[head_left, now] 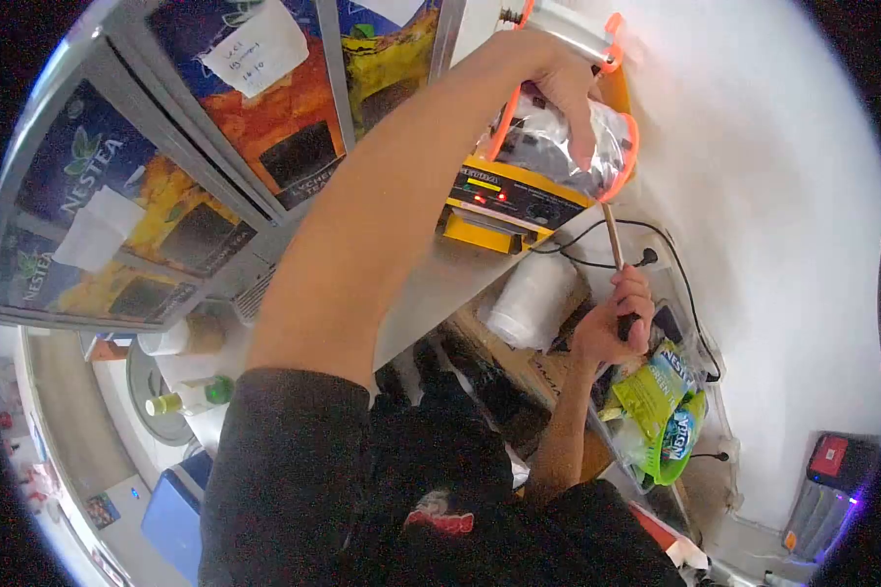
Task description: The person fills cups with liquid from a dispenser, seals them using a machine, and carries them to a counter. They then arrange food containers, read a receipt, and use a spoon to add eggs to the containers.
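A yellow and black cup sealing machine (504,201) with lit red indicators stands on the counter. My left hand (563,93) reaches over its top. The fingers are apart and lie against the shiny printed film roll (543,132), which has orange end discs. Some of these fingertips are hidden. Lower down, my right hand (617,318) is closed around the dark grip of the machine's lever (614,240), a thin rod slanting down from the machine's right side.
A dispenser (294,147) with Nestea panels and paper notes stands left. Below the counter are a white roll (531,303), a green drink-powder pouch (656,386) and a green basket (671,468). A black cable (690,284) runs along the white wall. A bottle (191,394) stands at lower left.
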Action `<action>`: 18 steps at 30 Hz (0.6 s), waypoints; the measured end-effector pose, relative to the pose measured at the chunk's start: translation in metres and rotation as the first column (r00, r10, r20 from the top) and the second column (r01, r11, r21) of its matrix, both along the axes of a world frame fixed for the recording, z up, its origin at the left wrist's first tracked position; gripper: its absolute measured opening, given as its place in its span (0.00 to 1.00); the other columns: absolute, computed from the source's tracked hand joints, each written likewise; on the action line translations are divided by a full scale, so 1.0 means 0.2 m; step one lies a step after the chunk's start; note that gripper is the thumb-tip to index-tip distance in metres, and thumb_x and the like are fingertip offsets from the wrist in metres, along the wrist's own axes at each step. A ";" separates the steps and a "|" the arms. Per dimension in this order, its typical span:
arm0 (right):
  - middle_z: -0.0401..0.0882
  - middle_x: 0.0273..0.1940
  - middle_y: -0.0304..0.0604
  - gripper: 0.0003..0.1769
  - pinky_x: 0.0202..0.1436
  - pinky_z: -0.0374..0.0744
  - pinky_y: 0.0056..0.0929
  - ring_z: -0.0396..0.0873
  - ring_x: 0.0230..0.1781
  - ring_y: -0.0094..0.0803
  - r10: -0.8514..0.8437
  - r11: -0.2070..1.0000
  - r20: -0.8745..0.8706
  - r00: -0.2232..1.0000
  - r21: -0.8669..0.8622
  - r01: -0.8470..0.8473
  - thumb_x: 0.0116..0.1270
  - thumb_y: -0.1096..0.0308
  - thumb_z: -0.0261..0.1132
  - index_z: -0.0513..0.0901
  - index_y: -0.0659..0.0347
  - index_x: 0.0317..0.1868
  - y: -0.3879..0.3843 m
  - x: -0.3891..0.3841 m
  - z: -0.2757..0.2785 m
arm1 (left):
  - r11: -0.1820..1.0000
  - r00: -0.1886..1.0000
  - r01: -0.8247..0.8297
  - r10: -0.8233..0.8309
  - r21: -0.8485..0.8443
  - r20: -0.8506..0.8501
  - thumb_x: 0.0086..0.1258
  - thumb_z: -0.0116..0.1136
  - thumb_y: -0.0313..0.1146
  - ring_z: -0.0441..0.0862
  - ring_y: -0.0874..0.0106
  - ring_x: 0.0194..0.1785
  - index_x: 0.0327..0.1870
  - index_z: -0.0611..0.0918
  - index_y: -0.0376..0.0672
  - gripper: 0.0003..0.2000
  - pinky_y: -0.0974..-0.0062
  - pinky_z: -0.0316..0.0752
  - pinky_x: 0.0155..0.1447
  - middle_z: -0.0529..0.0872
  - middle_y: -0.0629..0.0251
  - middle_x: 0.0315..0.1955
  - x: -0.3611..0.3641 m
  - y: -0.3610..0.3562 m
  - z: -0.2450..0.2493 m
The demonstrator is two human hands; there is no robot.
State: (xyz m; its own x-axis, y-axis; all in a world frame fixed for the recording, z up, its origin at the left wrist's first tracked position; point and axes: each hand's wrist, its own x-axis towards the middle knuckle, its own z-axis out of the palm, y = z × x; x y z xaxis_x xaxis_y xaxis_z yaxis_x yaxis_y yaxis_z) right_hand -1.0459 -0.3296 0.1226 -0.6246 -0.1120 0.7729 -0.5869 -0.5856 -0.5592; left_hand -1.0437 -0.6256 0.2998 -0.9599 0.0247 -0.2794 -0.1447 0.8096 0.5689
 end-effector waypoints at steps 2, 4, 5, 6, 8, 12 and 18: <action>0.69 0.29 0.46 0.20 0.62 0.70 0.51 0.72 0.41 0.46 -0.011 1.000 0.001 1.000 0.007 0.011 0.66 0.53 0.50 0.67 0.61 0.26 -0.01 0.00 0.00 | 0.996 0.989 0.012 -0.025 -0.088 -0.147 0.35 0.86 0.51 0.86 0.57 0.53 0.65 0.79 0.43 0.49 0.62 0.80 0.56 0.87 0.55 0.54 0.04 0.02 0.03; 0.69 0.29 0.46 0.19 0.61 0.70 0.50 0.72 0.41 0.46 -0.025 1.000 -0.009 1.000 0.015 0.025 0.67 0.53 0.50 0.68 0.60 0.26 0.00 -0.02 0.00 | 0.977 0.930 -0.066 -0.013 -0.204 -0.367 0.35 0.86 0.51 0.85 0.53 0.55 0.65 0.78 0.42 0.49 0.60 0.79 0.59 0.86 0.54 0.54 0.10 0.05 0.04; 0.69 0.29 0.46 0.19 0.61 0.70 0.50 0.72 0.41 0.46 -0.006 1.000 0.005 1.000 0.006 0.006 0.67 0.53 0.50 0.68 0.60 0.26 0.00 -0.02 -0.01 | 0.953 0.863 -0.154 0.001 -0.262 -0.505 0.37 0.86 0.51 0.85 0.53 0.55 0.65 0.78 0.43 0.48 0.59 0.78 0.60 0.86 0.54 0.53 0.14 0.07 0.02; 0.68 0.28 0.46 0.19 0.61 0.70 0.50 0.72 0.41 0.46 0.013 1.000 0.017 1.000 -0.006 -0.013 0.67 0.53 0.50 0.68 0.60 0.26 -0.01 -0.03 -0.02 | 0.919 0.774 -0.249 0.000 -0.305 -0.633 0.38 0.85 0.51 0.84 0.52 0.54 0.65 0.78 0.45 0.47 0.57 0.78 0.60 0.86 0.55 0.52 0.20 0.10 0.00; 0.68 0.28 0.45 0.18 0.60 0.70 0.48 0.71 0.39 0.45 0.051 0.998 0.037 0.998 -0.027 -0.050 0.67 0.54 0.50 0.67 0.59 0.26 -0.02 -0.02 0.01 | 0.793 0.350 -0.555 -0.051 -0.251 -0.935 0.46 0.82 0.50 0.85 0.54 0.49 0.63 0.80 0.48 0.39 0.55 0.77 0.58 0.87 0.58 0.46 0.35 0.23 -0.07; 0.69 0.26 0.45 0.18 0.53 0.72 0.43 0.71 0.36 0.41 0.047 0.989 0.082 0.996 -0.146 -0.035 0.70 0.55 0.51 0.69 0.59 0.27 -0.10 -0.06 0.14 | 0.657 -0.324 -0.606 0.312 0.449 -0.893 0.58 0.76 0.26 0.82 0.63 0.37 0.39 0.83 0.43 0.12 0.66 0.75 0.42 0.86 0.59 0.36 0.67 0.69 -0.73; 0.72 0.29 0.37 0.24 0.47 0.75 0.32 0.73 0.32 0.30 0.159 0.963 0.261 0.952 0.174 -0.208 0.85 0.47 0.48 0.74 0.58 0.37 -0.78 -0.80 1.12 | -0.700 0.294 0.049 0.692 0.713 0.659 0.77 0.49 0.61 0.74 0.59 0.63 0.69 0.68 0.43 0.33 0.46 0.67 0.70 0.71 0.55 0.63 0.44 0.76 -1.86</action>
